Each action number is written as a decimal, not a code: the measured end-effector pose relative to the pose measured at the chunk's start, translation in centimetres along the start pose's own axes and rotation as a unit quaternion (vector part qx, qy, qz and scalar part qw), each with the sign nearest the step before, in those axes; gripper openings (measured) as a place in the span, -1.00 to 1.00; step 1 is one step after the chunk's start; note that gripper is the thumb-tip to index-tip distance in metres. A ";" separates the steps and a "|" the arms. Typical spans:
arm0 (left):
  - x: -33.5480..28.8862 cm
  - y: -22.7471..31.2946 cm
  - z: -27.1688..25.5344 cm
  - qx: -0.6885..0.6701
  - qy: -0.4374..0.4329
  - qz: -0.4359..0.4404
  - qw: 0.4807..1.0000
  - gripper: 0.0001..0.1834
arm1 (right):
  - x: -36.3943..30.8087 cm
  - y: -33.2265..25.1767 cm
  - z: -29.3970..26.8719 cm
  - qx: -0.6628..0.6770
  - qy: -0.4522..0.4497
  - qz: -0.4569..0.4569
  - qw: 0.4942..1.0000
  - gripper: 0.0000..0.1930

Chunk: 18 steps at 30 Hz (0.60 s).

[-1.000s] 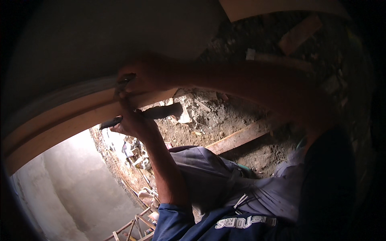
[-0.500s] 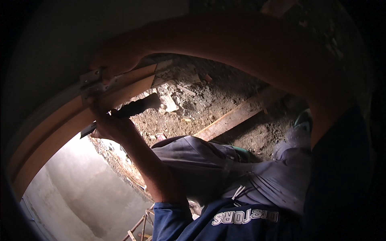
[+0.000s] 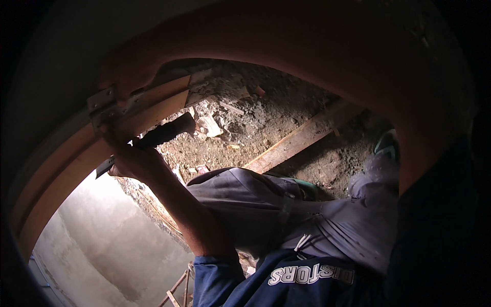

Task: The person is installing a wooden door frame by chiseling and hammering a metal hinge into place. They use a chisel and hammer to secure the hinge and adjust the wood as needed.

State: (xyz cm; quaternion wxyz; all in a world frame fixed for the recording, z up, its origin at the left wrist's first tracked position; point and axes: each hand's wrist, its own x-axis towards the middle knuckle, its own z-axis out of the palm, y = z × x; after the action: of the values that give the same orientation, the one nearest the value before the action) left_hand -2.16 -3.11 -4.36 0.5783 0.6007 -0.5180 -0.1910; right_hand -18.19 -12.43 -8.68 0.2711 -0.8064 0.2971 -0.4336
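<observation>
A metal hinge (image 3: 101,100) with screw holes lies against a wooden door frame (image 3: 66,171). My right hand (image 3: 128,79), in deep shadow, grips the hinge from above, its fingers partly lost in the dark. Just below, my left hand (image 3: 134,159) is closed around a tool (image 3: 166,130) with a thick black handle. The tool's flat metal end (image 3: 105,167) sticks out on the other side of the fist; its exact kind is unclear. One finger of the left hand reaches up to the hinge's lower edge.
Beneath me is rough ground (image 3: 225,138) strewn with rubble and scraps. A long wooden board (image 3: 291,137) lies slantwise across it, near my legs (image 3: 245,197). A grey wall or slab (image 3: 117,225) is at lower left, with thin wooden sticks (image 3: 179,291) beside it.
Both hands, the hinge and the frame appear slightly farther left in the picture, as the whole view has shifted. The grips look the same.
</observation>
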 end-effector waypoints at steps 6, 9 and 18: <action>1.9 -2.6 -2.2 0.030 -0.081 0.110 0.990 -0.09 | 0.1 -0.4 -0.6 0.056 -0.043 0.021 0.997 -0.57; 2.1 -3.2 -2.6 0.048 -0.067 0.121 0.989 -0.11 | 0.4 -0.5 -0.5 0.016 -0.040 0.002 0.999 -0.59; 2.3 -3.6 -2.8 0.074 -0.058 0.156 0.983 -0.18 | 0.6 -0.8 -0.5 0.079 -0.047 0.046 0.995 -0.61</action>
State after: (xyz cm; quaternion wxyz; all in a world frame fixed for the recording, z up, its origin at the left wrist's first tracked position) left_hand 2.48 -4.40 -5.96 0.5238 0.5413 -0.6510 -0.0938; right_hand -18.13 -12.40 -7.58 0.3671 -0.7873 0.2856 -0.4049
